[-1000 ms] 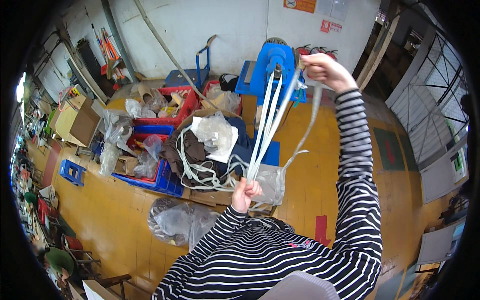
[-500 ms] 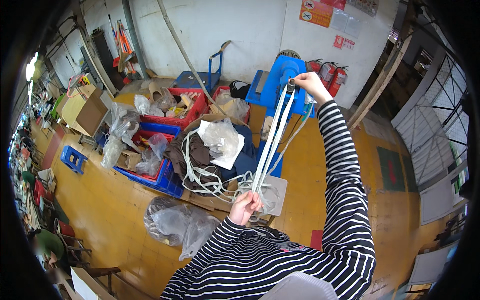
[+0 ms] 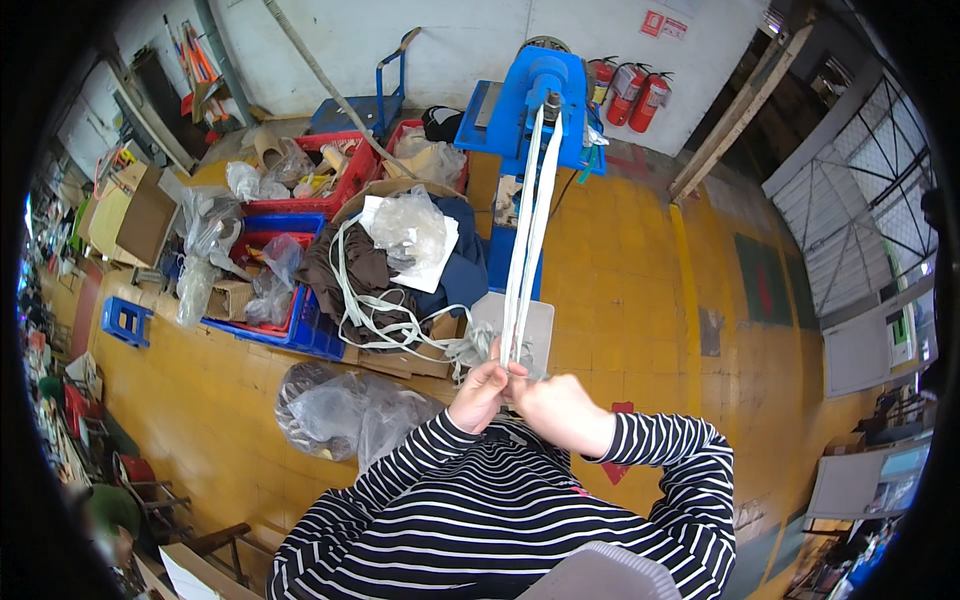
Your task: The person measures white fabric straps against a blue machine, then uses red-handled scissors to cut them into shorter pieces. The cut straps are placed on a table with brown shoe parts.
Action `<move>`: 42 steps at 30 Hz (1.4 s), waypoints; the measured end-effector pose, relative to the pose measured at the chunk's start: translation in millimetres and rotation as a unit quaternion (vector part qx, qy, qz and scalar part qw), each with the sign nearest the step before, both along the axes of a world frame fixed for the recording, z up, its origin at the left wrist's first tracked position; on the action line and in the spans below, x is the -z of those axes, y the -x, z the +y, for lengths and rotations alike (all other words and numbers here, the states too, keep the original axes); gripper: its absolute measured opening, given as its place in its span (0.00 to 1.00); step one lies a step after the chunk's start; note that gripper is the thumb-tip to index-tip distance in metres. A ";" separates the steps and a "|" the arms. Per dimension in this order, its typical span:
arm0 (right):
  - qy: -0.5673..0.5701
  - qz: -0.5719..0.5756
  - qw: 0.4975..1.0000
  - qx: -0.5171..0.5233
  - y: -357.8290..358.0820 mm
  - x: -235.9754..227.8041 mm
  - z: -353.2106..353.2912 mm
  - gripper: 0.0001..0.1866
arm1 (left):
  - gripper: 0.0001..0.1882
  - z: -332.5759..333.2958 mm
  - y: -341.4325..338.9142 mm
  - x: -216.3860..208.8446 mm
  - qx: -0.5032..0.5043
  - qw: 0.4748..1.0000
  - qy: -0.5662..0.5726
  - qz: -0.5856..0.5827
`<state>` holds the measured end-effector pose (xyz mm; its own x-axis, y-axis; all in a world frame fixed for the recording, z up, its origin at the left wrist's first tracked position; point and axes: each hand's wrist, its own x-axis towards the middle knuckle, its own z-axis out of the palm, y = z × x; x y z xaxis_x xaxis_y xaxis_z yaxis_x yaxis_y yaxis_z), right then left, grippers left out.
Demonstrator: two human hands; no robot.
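Pale strips of flat cord (image 3: 529, 225) stretch from the metal spindle of a blue machine (image 3: 548, 82) down to my two hands, close to my body. My left hand (image 3: 480, 396) is closed round the lower ends of the cord. Against it, my right hand (image 3: 562, 410) is closed at the same ends, its fingertips partly hidden behind its own back. A loose tangle of the same cord (image 3: 375, 318) spills to the left over brown and dark blue cloth. Beneath the cord ends lies a pale grey flat plate (image 3: 537, 325).
Left of the machine stand a blue crate (image 3: 325, 338) and a red crate (image 3: 365, 178), filled with plastic bags and scraps. A clear plastic bag (image 3: 350, 415) rests on the floor near my left forearm. Fire extinguishers (image 3: 628, 92) line the wall behind the machine.
My right hand has come down from the machine's spindle to the cord ends beside my left hand. The cord still runs taut from the spindle. The view has shifted slightly.
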<state>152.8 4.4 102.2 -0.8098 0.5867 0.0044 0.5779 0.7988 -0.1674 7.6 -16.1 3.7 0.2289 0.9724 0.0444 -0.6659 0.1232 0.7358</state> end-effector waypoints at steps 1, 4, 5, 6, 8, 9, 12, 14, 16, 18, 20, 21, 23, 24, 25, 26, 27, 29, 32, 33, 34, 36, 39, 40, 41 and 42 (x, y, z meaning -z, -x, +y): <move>0.004 -0.016 1.000 -0.026 5.8 -3.6 -5.4 0.09 | 0.19 2.6 0.1 1.0 0.000 0.999 -0.034 0.021; 0.048 -0.073 0.993 -0.080 10.3 -26.4 1.1 0.10 | 0.21 10.5 5.6 1.1 -0.060 0.978 -0.103 0.173; 0.025 -0.075 0.992 -0.097 9.2 -37.7 9.2 0.10 | 0.21 12.9 9.5 -0.2 -0.068 0.969 -0.117 0.206; 0.019 -0.063 0.991 -0.117 4.4 -52.3 19.2 0.13 | 0.20 14.4 18.2 -2.6 -0.036 0.971 -0.102 0.212; 0.006 -0.094 0.990 -0.108 -1.4 -83.0 51.7 0.18 | 0.18 17.3 23.5 -7.7 -0.050 0.949 -0.147 0.275; -0.012 -0.102 0.991 -0.083 -0.9 -97.3 71.6 0.20 | 0.18 19.1 26.4 -10.7 -0.074 0.912 -0.211 0.343; 0.154 -0.065 0.986 -0.014 6.6 -136.8 142.0 0.17 | 0.21 15.1 23.9 -17.0 -0.090 0.881 -0.205 0.417; 0.231 -0.041 0.972 0.029 15.9 -158.6 190.5 0.20 | 0.24 10.9 17.3 -18.9 -0.082 0.923 -0.123 0.354; 0.213 -0.011 0.976 0.053 21.7 -170.9 232.4 0.22 | 0.23 9.2 17.4 -20.4 -0.078 0.945 -0.100 0.300; 0.163 0.018 0.983 0.085 31.4 -177.9 277.6 0.21 | 0.22 9.7 19.4 -21.0 -0.084 0.966 -0.078 0.231; 0.104 0.057 0.986 0.115 35.0 -181.3 320.1 0.21 | 0.21 10.7 20.4 -20.7 -0.062 0.991 -0.038 0.112; 0.071 0.088 0.984 0.140 35.0 -182.1 340.6 0.21 | 0.22 11.2 20.8 -20.7 -0.050 0.997 -0.019 0.054; 0.087 0.179 0.969 0.147 36.3 -172.3 375.2 0.22 | 0.21 10.8 20.8 -20.6 -0.063 0.994 -0.016 0.083; 0.112 0.199 0.961 0.156 37.0 -164.3 389.3 0.22 | 0.21 10.6 20.1 -20.4 -0.065 0.994 -0.012 0.084; 0.139 0.217 0.950 0.178 36.7 -154.9 400.3 0.22 | 0.21 10.1 19.4 -20.2 -0.057 0.996 -0.004 0.073; 0.159 0.199 0.952 0.172 37.7 -144.0 408.4 0.22 | 0.21 10.1 18.3 -19.8 -0.062 0.996 -0.005 0.064; 0.135 0.202 0.953 0.182 42.7 -131.5 413.5 0.23 | 0.21 9.5 17.4 -19.3 -0.067 0.995 -0.004 0.072; 0.023 0.244 0.959 0.141 49.2 -107.6 414.2 0.24 | 0.20 10.0 15.8 -18.3 -0.071 0.996 0.005 0.054; -0.144 0.148 0.965 0.161 46.7 -90.8 401.6 0.19 | 0.20 10.1 12.1 -17.1 -0.055 0.998 0.007 0.039; -0.190 0.121 0.959 0.171 43.3 -87.4 393.4 0.18 | 0.20 9.8 12.0 -17.2 -0.036 0.999 0.012 0.024; -0.225 0.141 0.942 0.206 38.5 -85.1 383.9 0.19 | 0.21 9.2 12.0 -17.2 -0.039 0.999 0.008 0.024; -0.207 0.229 0.918 0.248 18.1 -80.7 358.1 0.22 | 0.21 7.6 14.2 -16.8 -0.052 0.998 0.006 0.022; -0.048 0.295 0.919 0.258 -22.2 -63.3 297.9 0.22 | 0.21 7.8 18.6 -14.0 -0.047 0.999 0.002 0.011; -0.043 0.291 0.924 0.246 -33.6 -55.1 273.3 0.21 | 0.21 8.4 19.4 -12.6 -0.044 0.999 0.003 0.009; -0.030 0.286 0.927 0.239 -43.6 -45.9 246.1 0.20 | 0.21 8.8 20.1 -11.0 -0.034 0.999 0.006 -0.007; 0.021 0.327 0.914 0.239 -52.1 -36.8 216.7 0.19 | 0.21 9.9 20.1 -9.6 -0.021 1.000 -0.006 -0.016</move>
